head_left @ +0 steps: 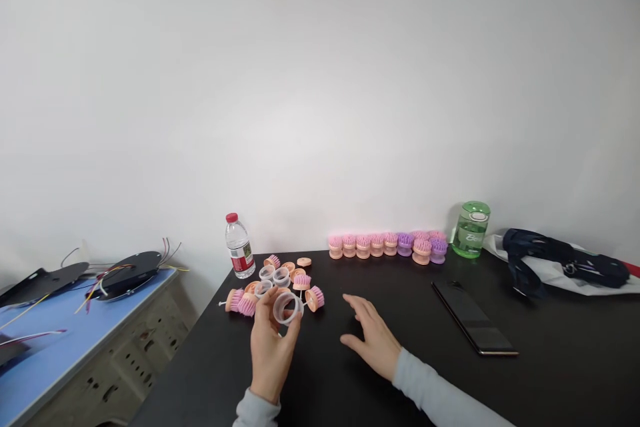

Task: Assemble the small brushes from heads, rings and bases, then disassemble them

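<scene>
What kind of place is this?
Probably a small workshop or workroom, though that's a guess. The left hand holds a clear ring near loose pink-bristled pieces; similar bristled pieces stand lined up by the wall; a wired black disc lies on a blue table.

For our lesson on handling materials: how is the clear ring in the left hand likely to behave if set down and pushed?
The clear ring is probably light, since its wall looks thin and its middle open. Being round, it may roll if stood on edge. It seems fairly stiff, as it looks circular in the left hand.
</scene>
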Demonstrator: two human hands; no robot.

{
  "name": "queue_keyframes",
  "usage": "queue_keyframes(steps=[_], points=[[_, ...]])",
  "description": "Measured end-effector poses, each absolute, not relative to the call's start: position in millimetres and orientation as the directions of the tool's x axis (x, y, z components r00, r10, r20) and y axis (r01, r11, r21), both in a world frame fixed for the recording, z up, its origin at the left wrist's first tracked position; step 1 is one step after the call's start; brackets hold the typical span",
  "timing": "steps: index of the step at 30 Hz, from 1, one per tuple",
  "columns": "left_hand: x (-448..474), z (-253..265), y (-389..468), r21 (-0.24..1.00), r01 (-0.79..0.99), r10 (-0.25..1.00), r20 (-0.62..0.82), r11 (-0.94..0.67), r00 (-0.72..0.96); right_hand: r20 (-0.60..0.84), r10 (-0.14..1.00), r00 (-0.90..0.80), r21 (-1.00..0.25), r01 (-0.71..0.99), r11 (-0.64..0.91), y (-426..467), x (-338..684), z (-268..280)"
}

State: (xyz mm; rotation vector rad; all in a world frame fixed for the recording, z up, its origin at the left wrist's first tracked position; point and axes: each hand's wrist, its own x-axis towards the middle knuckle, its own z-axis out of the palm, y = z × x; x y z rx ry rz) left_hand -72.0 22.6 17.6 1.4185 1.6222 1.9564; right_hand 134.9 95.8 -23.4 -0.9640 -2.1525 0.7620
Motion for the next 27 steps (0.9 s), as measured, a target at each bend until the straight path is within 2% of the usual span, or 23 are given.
queue_keyframes(steps=[3,8,13,16,20,24,27], points=[[-75.6,14.7,22.4,0.877,0.332,0.677,0.480,-0.348,-0.558,0.304,0.800,-0.517,-0.715,0.431,0.551,120.6,93.3,-15.1],[-74.9,9.3,19.7,0.869,0.362,0.707,0.488,-0.337,-0.513,0.296,0.769,-0.567,-0.691,0.429,0.582,144.7,43.5,-11.4],[-69.7,7.4,15.8,0.775,0.537,0.751,0.563,-0.333,-0.346,0.295,0.785,-0.545,-0.689,0.448,0.570,139.4,54.4,-11.7],[-61.9,9.6,13.1,0.753,0.557,0.823,0.531,-0.350,-0.201,0.312,0.812,-0.494,-0.700,0.458,0.548,123.4,87.9,-4.2],[-45.6,5.4,14.7,0.794,0.489,0.901,0.432,-0.360,-0.039,0.332,0.806,-0.491,-0.725,0.414,0.551,92.8,140.7,8.6],[-22.5,-4.2,20.5,0.896,0.319,0.941,0.336,-0.309,-0.031,0.339,0.819,-0.462,-0.754,0.387,0.531,69.8,175.2,9.1],[-4.2,-2.9,23.6,0.948,0.193,0.968,0.246,-0.252,0.057,0.345,0.822,-0.454,-0.753,0.390,0.531,64.0,184.4,5.0]])
